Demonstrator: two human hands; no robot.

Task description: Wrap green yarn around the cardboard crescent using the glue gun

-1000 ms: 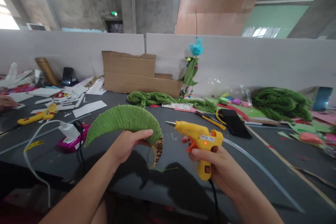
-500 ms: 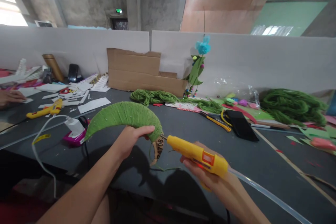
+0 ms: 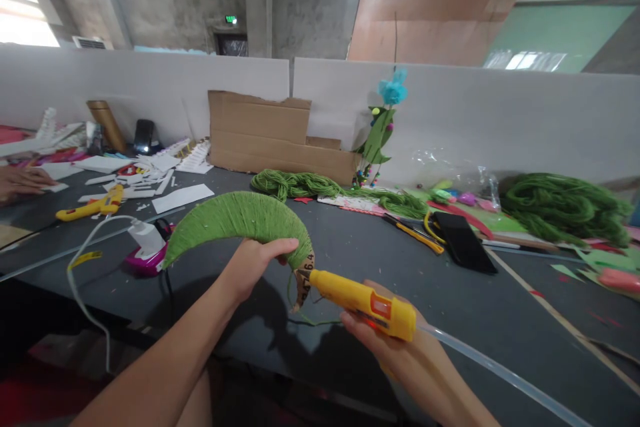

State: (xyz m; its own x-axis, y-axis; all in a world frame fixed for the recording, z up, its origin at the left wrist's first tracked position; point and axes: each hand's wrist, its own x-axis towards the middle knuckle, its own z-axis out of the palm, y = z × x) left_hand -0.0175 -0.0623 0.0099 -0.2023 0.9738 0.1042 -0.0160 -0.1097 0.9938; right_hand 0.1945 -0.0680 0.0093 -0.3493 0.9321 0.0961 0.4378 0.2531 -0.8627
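Observation:
A crescent of cardboard wrapped in green yarn (image 3: 240, 215) is held above the dark table by my left hand (image 3: 263, 260), thumb on its near side. Its lower right tip is bare brown cardboard (image 3: 303, 287) with printed black digits. A loose strand of green yarn (image 3: 320, 323) trails from that end. My right hand (image 3: 385, 340) grips a yellow hot glue gun (image 3: 360, 297) with a long clear glue stick (image 3: 500, 370) coming out of its back. The gun's nozzle is at the bare cardboard tip; I cannot tell whether it touches.
Another yellow glue gun (image 3: 93, 205) and a magenta power strip (image 3: 146, 259) lie to the left, near a co-worker's hand (image 3: 23, 183). Green yarn bundles (image 3: 565, 207), a black phone (image 3: 463, 240) and a yellow-handled cutter (image 3: 415, 235) lie right. A cardboard sheet (image 3: 260, 133) leans behind.
The glue gun has moved a little left and down, its nozzle going from the yarn's edge onto the bare cardboard tip. The left hand keeps its hold on the crescent.

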